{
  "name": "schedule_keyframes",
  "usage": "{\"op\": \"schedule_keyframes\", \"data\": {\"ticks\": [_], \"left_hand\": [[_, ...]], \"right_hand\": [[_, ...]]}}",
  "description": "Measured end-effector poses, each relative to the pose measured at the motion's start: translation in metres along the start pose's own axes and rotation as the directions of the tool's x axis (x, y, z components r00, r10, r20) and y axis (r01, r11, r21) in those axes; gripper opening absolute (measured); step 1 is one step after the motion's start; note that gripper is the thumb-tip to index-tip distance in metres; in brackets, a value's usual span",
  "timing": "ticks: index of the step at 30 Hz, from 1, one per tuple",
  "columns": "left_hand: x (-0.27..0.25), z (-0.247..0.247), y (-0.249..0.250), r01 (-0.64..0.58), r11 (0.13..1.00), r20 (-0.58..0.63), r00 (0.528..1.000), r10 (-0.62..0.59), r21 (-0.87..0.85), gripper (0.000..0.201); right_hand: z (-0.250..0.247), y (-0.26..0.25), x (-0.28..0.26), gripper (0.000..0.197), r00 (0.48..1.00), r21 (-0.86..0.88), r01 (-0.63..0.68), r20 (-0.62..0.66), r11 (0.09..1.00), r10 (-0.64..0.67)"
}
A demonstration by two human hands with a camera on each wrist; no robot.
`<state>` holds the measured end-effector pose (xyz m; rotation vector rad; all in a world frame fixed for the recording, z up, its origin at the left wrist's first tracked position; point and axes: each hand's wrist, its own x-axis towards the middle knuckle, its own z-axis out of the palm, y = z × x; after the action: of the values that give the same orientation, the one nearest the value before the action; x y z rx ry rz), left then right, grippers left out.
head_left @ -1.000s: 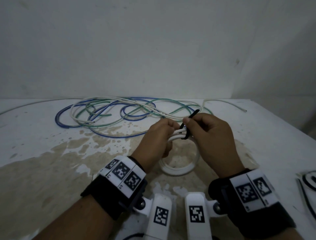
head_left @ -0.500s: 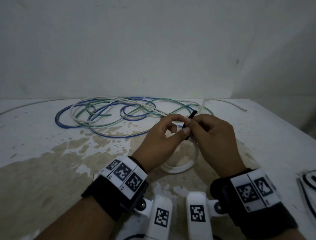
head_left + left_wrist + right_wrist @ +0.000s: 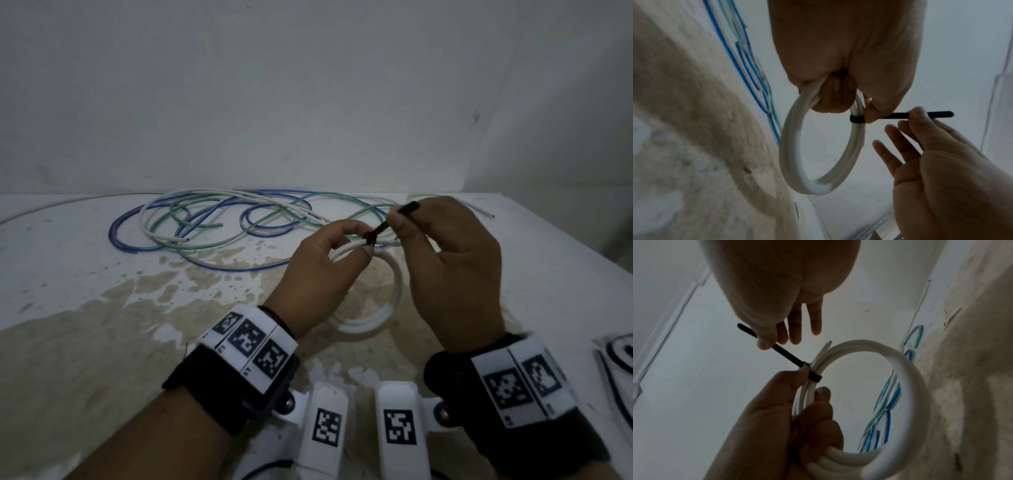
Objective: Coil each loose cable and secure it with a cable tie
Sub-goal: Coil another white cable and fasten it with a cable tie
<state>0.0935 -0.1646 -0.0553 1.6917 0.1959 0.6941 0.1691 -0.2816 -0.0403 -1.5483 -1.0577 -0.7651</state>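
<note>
Tie cinched round white coil, both hands on it.

Left hand (image 3: 318, 270) holds the coil (image 3: 394, 284) above the worktop (image 3: 68, 274), fingers curled through the loop, thumb and forefinger pinched at the tie (image 3: 371, 238) head. Right hand (image 3: 452, 270) pinches the tie's free tail between thumb and forefinger, tail pointing up and to the far right; its other fingers are spread loose. Tie band sits tight around the coil's far strands, just right of the left grip. Loose blue, green and white cables (image 3: 212, 222) lie tangled on the far worktop, left of the hands, apart from the coil. Brown stains on the near worktop.
</note>
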Motion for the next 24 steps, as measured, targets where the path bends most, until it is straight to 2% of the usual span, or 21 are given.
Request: {"op": "schedule_keyframes", "data": {"ticks": [3,6,9,11,14,18,21,24], "left_hand": [[-0.001,0.000,0.000,0.048,0.999,0.046,0.998,-0.048,0.001,0.014],[0.000,-0.002,-0.002,0.140,0.990,0.078,0.987,-0.137,-0.026,0.014],[0.002,-0.003,-0.002,0.206,0.972,0.107,0.975,-0.194,-0.113,0.015],[0.001,-0.002,-0.001,0.200,0.972,0.121,0.975,-0.186,-0.120,0.016],[0.001,-0.002,-0.005,0.162,0.982,0.091,0.984,-0.153,-0.096,0.018],[0.004,-0.005,-0.014,0.101,0.990,0.018,0.994,-0.103,0.095,0.018],[0.003,-0.007,-0.014,0.011,0.935,0.033,0.999,-0.024,0.355,0.014],[0.003,-0.007,-0.013,-0.062,0.890,0.082,0.996,0.028,0.451,0.013]], "right_hand": [[0.002,0.000,0.000,0.011,0.990,0.041,-0.127,0.073,0.991,0.124],[0.003,0.004,0.000,0.010,0.942,0.106,-0.302,0.185,0.947,0.280],[0.003,0.008,-0.001,0.009,0.924,0.066,-0.319,0.243,0.945,0.295],[0.003,0.010,-0.001,0.005,0.907,0.027,-0.337,0.277,0.941,0.316],[0.004,0.012,-0.003,0.009,0.906,0.044,-0.353,0.266,0.934,0.330],[0.008,0.012,-0.007,0.008,0.927,0.074,-0.291,0.269,0.954,0.262],[0.012,0.014,-0.010,0.011,0.943,0.061,-0.211,0.276,0.976,0.187],[0.012,0.016,-0.010,0.013,0.951,0.080,-0.195,0.261,0.978,0.168]]}}
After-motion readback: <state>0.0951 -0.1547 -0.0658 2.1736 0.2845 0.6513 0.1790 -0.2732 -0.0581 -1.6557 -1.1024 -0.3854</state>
